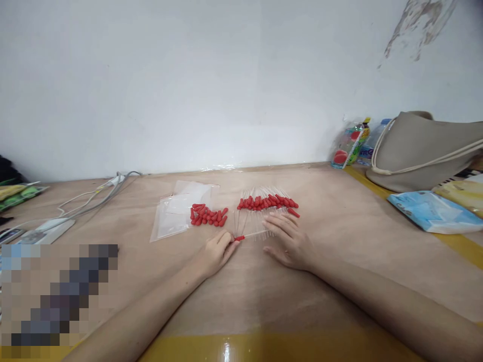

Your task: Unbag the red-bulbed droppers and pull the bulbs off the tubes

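My left hand [219,251] pinches a red rubber dropper bulb [239,238] just above the table. From that bulb a thin clear tube [256,234] runs right toward my right hand [289,241]. The right hand has its thumb and fingers apart and lies over several loose clear tubes [257,218]; whether its fingertips touch the held tube I cannot tell. Beyond the hands is a row of droppers with red bulbs [264,202], their tubes pointing to the wall. One more red bulb [294,213] lies by my right fingers. A pile of loose red bulbs [207,216] sits left of the row.
Clear plastic bags [171,213] lie under and beside the bulb pile. Cables [101,191] and a power strip [49,230] are at left. To the right are a drink bottle [349,146], a grey bag [418,151] and a blue packet [433,211]. A wall [226,90] closes off the back.
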Tool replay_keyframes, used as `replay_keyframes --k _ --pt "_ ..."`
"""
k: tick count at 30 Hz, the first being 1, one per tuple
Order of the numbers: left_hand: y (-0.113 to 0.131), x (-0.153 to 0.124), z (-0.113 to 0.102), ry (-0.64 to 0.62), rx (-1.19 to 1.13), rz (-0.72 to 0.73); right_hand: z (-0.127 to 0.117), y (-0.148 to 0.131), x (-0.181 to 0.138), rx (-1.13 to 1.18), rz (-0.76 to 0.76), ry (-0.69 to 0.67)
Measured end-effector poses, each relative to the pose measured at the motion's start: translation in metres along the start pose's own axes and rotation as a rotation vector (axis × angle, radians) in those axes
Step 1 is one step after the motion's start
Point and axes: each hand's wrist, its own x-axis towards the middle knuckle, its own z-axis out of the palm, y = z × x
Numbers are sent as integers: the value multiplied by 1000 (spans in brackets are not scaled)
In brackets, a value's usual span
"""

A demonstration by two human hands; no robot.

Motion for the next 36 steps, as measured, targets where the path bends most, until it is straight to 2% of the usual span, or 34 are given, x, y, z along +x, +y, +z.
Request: replay_keyframes --k 2,5,7,12,14,18,25,29,36 --pt "2 3 0 28 50 52 4 -3 3 -25 13 17" --pt "3 5 -2 64 125 87 6 -2 3 -34 172 113" --pt "2 4 -2 80 160 102 6 0 1 -35 232 127" --pt "0 1 2 90 222 177 5 -1 3 -28 52 -70" --pt "1 2 3 88 234 206 7 -4 6 -28 8 -102" --pt "6 5 1 91 228 241 15 -6 7 13 -32 -104" --pt "15 15 0 65 162 201 27 -4 3 169 -79 -73" --pt "17 18 3 65 125 242 26 -9 7 193 -123 -42" --pt "20 16 -1 22 98 255 18 -13 7 184 -158 -72"
